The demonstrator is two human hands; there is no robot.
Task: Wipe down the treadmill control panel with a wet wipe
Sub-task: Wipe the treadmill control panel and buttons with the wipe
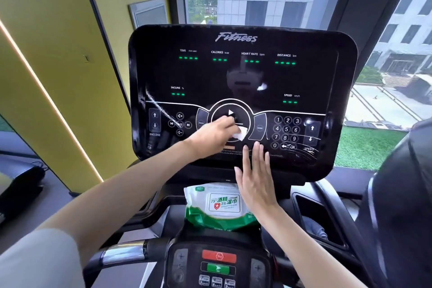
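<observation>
My left hand is pinching the limp, soft wet wipe bunched, on the ctrl panel; right hand is lying flat, empty.

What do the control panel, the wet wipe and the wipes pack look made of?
The control panel is probably glossy black plastic or glass; it shows reflections and streaks. The wet wipe seems thin white nonwoven cloth; it crumples softly in the left hand. The wipes pack looks like flexible printed plastic film; it creases and shines.
</observation>
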